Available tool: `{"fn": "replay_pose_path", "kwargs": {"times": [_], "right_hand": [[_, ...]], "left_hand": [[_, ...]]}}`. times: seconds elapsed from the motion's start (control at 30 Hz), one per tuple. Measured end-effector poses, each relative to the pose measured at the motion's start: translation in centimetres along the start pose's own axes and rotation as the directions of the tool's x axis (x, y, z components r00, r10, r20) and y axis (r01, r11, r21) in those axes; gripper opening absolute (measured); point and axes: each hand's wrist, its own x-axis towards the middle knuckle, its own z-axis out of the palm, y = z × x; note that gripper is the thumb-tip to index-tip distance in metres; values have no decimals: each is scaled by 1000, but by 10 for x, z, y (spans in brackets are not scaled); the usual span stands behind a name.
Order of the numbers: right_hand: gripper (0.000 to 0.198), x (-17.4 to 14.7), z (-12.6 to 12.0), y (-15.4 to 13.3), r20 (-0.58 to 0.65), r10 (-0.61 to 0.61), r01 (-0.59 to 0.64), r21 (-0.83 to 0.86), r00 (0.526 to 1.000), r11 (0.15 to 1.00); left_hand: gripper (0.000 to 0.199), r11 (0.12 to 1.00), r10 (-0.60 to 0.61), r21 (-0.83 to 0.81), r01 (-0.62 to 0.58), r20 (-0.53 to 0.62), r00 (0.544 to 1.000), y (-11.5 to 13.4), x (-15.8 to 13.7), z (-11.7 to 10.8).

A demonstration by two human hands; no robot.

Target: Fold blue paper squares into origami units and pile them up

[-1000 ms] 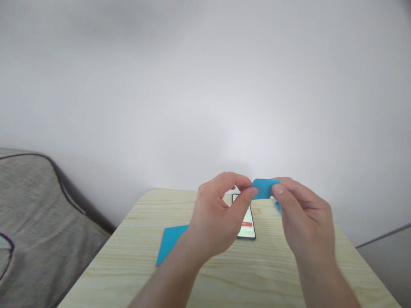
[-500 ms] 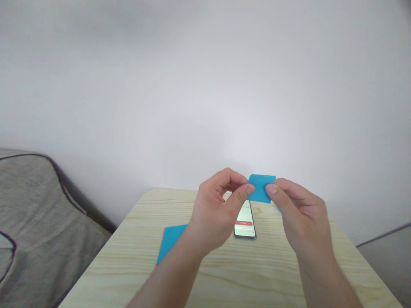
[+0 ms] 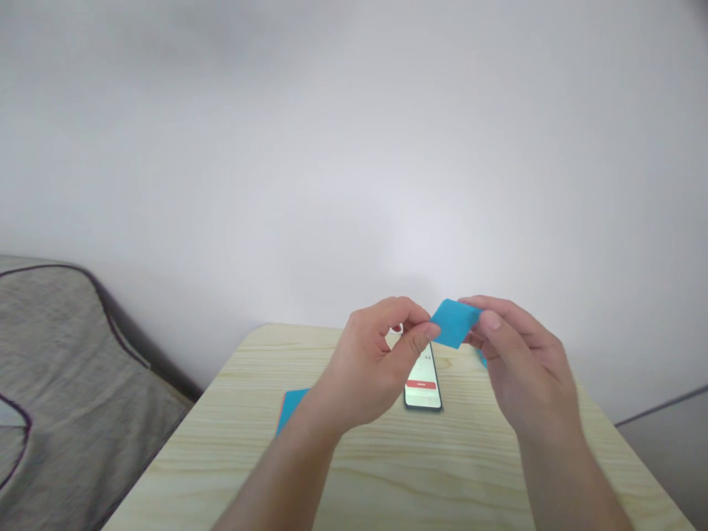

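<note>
Paper (image 3: 453, 324) held up in both hands over a pale table (image 3: 420, 472)

The table is light wood, its grain running in long yellowish streaks across the top. Its far edge lies close to a plain white wall (image 3: 354, 162), and the far left corner is rounded. The wall fills most of the view, brightest around the middle and greyer toward the upper left. At the lower right, a thin dark line (image 3: 661, 405) slants across it.

On the left, beside and partly below the table, grey fabric (image 3: 60, 369) with dark piping lies in soft folds.

The small blue paper is in the air above the far part of the table, tilted so that it shows as a diamond. The left hand (image 3: 376, 365) pinches its left corner between thumb and forefinger; the right hand (image 3: 528, 369) has its thumb and fingers closed on the right side.

Below the paper, a phone (image 3: 423, 397) lies face up, screen lit, partly hidden by the left hand. A blue sheet (image 3: 290, 407) with a reddish edge lies partly behind the left forearm. A blue scrap (image 3: 481, 358) shows just beside the right hand, mostly hidden.
</note>
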Motion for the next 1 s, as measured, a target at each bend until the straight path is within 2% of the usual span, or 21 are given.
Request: {"fn": "replay_pose_path", "kwargs": {"times": [0.07,0.2,0.33,0.43,0.53,0.63,0.77,1.0], "right_hand": [[18,1,-3,0,3,-20,20,37,1000,999],[13,2,-11,-3,93,-1,-6,73,996,997],[13,2,-13,-7,189,26,-52,135,982,989],[11,-2,-10,-12,198,69,-87,83,978,993],[13,-7,-7,-18,137,71,-67,-36,988,997],[10,-10,-5,-24,152,50,-31,-129,987,991],[3,-9,-5,-26,201,53,-23,-145,978,989],[5,-11,-3,-27,197,-20,55,-171,980,984]], "left_hand": [[24,1000,5,-25,-3,72,997,-1,0,-4],[28,987,-21,-157,45,152,988,-4,0,-8],[29,926,-37,-360,109,202,979,-5,1,-9],[30,880,-25,-452,149,268,963,-3,1,-10],[30,884,-35,-433,173,308,951,-1,1,-12],[30,899,-55,-392,193,338,940,1,1,-14],[30,912,-42,-365,188,373,927,4,0,-15],[26,950,-30,-287,125,314,949,7,-1,-13]]}}
